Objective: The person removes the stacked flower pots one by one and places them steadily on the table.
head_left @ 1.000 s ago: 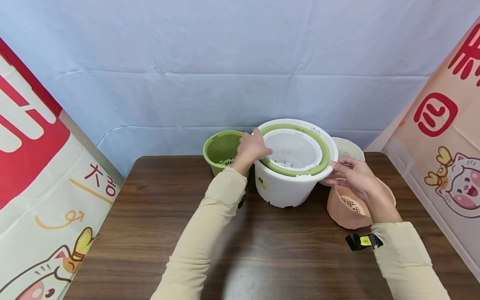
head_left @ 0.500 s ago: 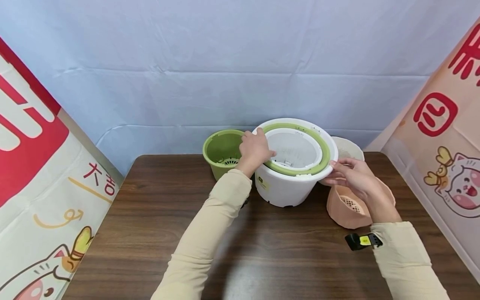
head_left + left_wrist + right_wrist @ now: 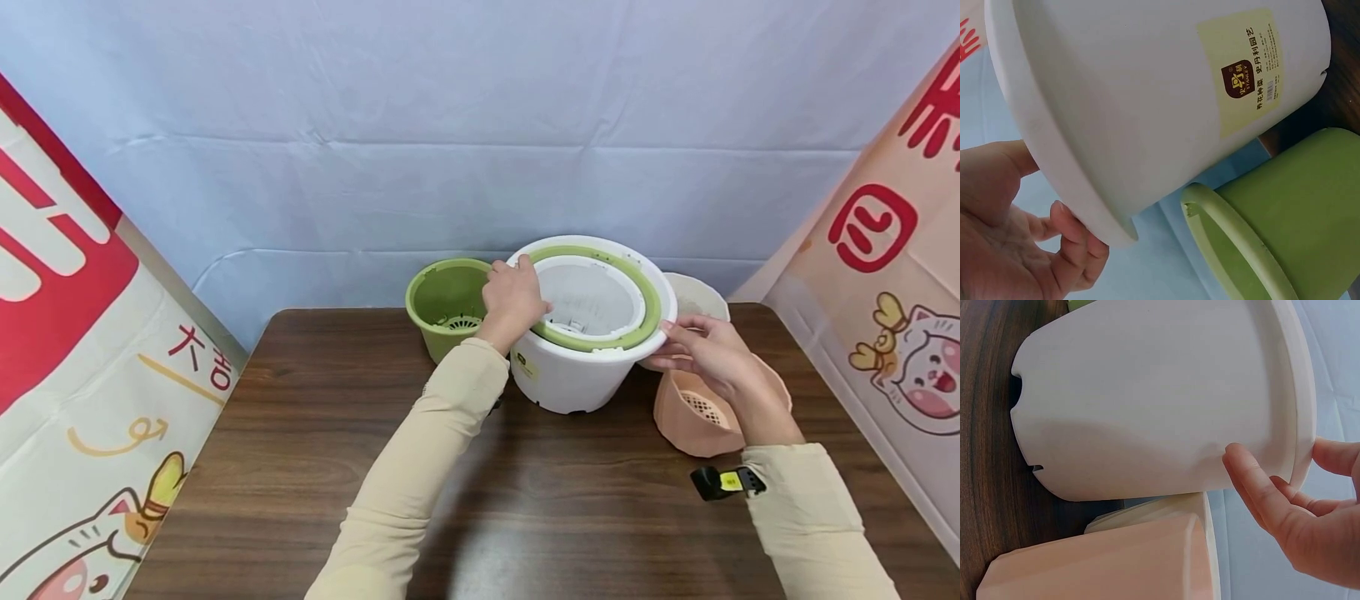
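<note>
A large white flower pot [image 3: 573, 379] stands upright on the table with a green flower pot [image 3: 647, 317] and a smaller white flower pot [image 3: 585, 292] nested inside it. My left hand [image 3: 513, 300] holds the large pot's left rim, its thumb reaching inward over the green ring. In the left wrist view, curled fingers [image 3: 1075, 250] meet the outer side of that rim, and a yellow label [image 3: 1244, 72] shows on the wall. At the opposite side my right hand [image 3: 712, 354] pinches the rim, thumb on the edge and fingers [image 3: 1250, 472] against the outer wall.
Left of the nested pots stands a green flower pot [image 3: 442, 300] with a slotted bottom. A cream pot [image 3: 701, 296] is behind my right hand. In front of it sits a pink faceted pot [image 3: 690, 425], partly under my wrist. Pale cloth [image 3: 375, 200] hangs behind the brown table [image 3: 300, 433].
My left hand has shifted slightly right along the rim, with its thumb further over the nested pots. The right hand and all the pots look unmoved.
</note>
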Demonstrator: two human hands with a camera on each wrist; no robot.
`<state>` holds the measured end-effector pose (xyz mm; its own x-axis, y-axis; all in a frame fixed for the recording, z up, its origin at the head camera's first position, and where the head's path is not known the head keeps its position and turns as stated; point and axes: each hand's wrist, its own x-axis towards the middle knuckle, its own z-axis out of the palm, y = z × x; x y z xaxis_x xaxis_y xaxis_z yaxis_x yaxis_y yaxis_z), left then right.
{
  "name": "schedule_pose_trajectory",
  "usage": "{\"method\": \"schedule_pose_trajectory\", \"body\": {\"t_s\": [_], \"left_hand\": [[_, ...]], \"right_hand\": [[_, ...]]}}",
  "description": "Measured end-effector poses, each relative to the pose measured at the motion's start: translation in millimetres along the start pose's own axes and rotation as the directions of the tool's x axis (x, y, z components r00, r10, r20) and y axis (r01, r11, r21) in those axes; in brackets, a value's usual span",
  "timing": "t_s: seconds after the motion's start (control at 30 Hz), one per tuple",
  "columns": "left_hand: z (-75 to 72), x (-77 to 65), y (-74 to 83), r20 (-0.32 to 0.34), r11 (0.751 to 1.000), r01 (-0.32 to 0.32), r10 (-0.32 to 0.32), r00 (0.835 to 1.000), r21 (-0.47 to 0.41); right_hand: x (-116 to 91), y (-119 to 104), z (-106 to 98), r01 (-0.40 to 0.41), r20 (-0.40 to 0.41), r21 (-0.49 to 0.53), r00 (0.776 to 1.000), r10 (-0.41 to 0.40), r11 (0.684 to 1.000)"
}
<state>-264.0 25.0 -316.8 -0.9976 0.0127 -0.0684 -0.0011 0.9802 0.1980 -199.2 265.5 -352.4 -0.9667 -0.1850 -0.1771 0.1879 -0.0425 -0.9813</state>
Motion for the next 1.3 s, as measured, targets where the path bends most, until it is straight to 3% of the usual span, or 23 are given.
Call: {"method": "schedule_pose_trajectory", "body": {"t_s": [0.4,0.73,0.97,1.3], "left_hand": [[-0.3,1.6,2.0,-0.002,0.999,0.003,-0.003,1.000,0.032],[5.4,-0.3,1.5,-0.084,0.999,-0.011,0.015,0.996,0.047],[5.6,-0.2,0.9,-0.137,0.999,-0.030,0.032,0.990,0.012],[7.1,0.3,0.7,-0.150,1.000,-0.024,0.022,0.988,-0.007]], "right_hand": [[-0.1,0.1,-0.3,-0.003,-0.003,-0.007,1.000,0.003,1.000],[-0.1,0.3,0.4,0.002,-0.002,-0.016,1.000,-0.002,1.000],[-0.1,0.2,0.7,0.008,-0.010,-0.008,1.000,-0.008,1.000],[0.5,1.7,0.7,0.013,-0.009,0.010,1.000,-0.013,1.000]]}}
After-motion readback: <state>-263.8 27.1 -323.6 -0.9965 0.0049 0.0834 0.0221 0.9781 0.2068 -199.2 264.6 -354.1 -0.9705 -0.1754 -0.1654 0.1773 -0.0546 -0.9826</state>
